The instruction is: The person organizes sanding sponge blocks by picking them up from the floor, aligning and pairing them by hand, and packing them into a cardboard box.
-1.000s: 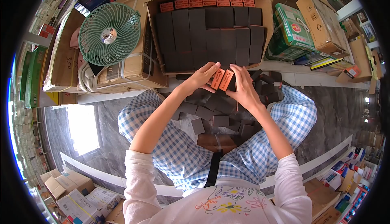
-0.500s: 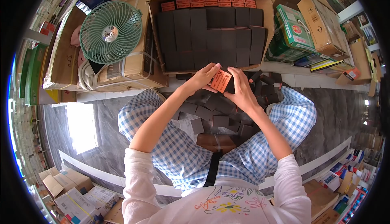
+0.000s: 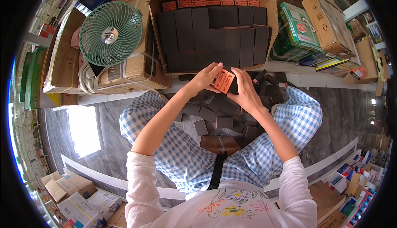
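Observation:
Two small black boxes with orange ends (image 3: 223, 81) are held side by side between my hands, their printed orange ends facing up. My left hand (image 3: 206, 79) grips them from the left, and my right hand (image 3: 246, 90) closes on them from the right. Just beyond my hands stands a large open carton (image 3: 159, 42), packed with black boxes (image 3: 201, 37); a row at its back shows orange ends (image 3: 213, 1). Loose black boxes (image 3: 224, 123) lie in a heap on the floor below my hands, between my legs.
A green fan (image 3: 110, 34) rests on brown cartons (image 3: 138, 73) at the left. To the right of the open carton are a green box (image 3: 300, 28) and a brown carton (image 3: 329, 26). A small brown box (image 3: 220, 144) lies on the floor close to me.
The two boxes in my hands were slightly apart a second ago and are now pressed together. My right hand has shifted slightly left with its box.

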`<state>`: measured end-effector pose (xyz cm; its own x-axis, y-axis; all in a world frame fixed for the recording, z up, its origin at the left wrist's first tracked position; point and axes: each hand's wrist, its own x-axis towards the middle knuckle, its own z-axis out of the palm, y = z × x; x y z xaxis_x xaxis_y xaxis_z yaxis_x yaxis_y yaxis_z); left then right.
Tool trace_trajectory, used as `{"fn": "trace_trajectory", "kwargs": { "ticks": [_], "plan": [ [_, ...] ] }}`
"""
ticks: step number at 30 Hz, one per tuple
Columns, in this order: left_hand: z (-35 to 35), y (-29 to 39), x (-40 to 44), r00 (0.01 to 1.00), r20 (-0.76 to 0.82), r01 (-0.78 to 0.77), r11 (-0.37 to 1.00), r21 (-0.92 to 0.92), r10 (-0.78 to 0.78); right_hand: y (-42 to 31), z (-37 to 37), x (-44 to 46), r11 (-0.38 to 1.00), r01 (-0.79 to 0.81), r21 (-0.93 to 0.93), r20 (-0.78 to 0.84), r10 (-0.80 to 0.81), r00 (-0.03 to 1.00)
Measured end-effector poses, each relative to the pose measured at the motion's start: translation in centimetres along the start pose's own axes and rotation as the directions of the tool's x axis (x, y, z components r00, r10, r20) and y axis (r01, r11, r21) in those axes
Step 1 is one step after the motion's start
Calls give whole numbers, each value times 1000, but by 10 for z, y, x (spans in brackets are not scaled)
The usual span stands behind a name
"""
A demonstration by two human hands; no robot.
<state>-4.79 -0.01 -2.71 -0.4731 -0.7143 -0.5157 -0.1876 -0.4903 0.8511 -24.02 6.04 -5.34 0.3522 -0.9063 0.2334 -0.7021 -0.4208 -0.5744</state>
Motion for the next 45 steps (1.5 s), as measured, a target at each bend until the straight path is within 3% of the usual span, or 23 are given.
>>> {"fn": "trace_trajectory", "kwargs": {
  "ticks": [8, 12, 14, 15, 17, 20, 25, 27, 28, 29, 30, 31, 33, 34, 37, 39, 44, 45],
  "plan": [
    [0, -6, 4, 997, -53, 58, 998, 25, -57, 0, 0, -1, 999, 7, -35, 9, -7, 1000],
    [0, -8, 4, 999, -49, 16, 999, 37, -15, 2, 0, 0, 1000, -1, -4, -3, 1, 1000],
    [-3, -15, 9, 995, -51, -61, 940, 336, 83, 2, -1, 0, 1000, 5, -11, -9, -5, 1000],
    [-2, -17, 9, 995, -50, -61, 940, 336, 82, 1, -2, 0, 1000, 12, -19, -13, -13, 1000],
    [0, -21, 8, 971, -10, -203, 846, 493, 239, 3, 0, 0, 1000, 9, -29, -12, -10, 1000],
    [6, -24, 8, 950, -53, -231, 804, 548, 309, 5, 0, -1, 999, 11, -47, 2, -11, 1000],
    [7, -29, 14, 956, -114, -181, 850, 494, 270, 3, -1, 2, 984, 55, -171, 40, -49, 998],
    [4, -28, 18, 958, -145, -159, 877, 453, 248, 0, -4, 6, 990, -7, -142, -68, -3, 998],
    [-1, -26, 19, 972, -144, -132, 939, 319, 186, 2, -6, 7, 996, -57, -64, -86, 51, 995],
    [-3, -25, 20, 983, -133, -99, 979, 178, 124, 1, -10, 7, 945, -187, 269, -105, 222, 969],
    [1, -10, 9, 989, -117, -85, 996, 32, 88, 11, -6, 7, 895, -207, 395, -188, 300, 935],
    [0, -9, 9, 989, -117, -85, 996, 34, 88, 20, -5, 10, 831, -209, 516, -258, 383, 887],
    [-5, -4, 9, 987, -138, -104, 982, -155, 82, 36, -10, 13, 703, -245, 668, -261, 530, 807],
    [-7, -1, 8, 992, -90, -103, 968, -228, 85, 45, -14, 15, 631, -292, 719, -181, 575, 798],
    [-3, 2, 3, 986, -9, -161, 926, -341, 168, 36, -23, 14, 234, -366, 901, 141, 641, 755],
    [2, -1, 5, 984, 34, -152, 919, -364, 176, 26, -26, 16, 116, -335, 935, 224, 539, 812],
    [2, -3, 6, 964, 124, -177, 919, -351, 233, 23, -29, 17, 140, -267, 953, 163, 509, 845],
    [2, 1, 3, 970, 46, -225, 952, -208, 239, 24, -29, 17, 188, -265, 946, 126, 542, 831]
  ]
}}
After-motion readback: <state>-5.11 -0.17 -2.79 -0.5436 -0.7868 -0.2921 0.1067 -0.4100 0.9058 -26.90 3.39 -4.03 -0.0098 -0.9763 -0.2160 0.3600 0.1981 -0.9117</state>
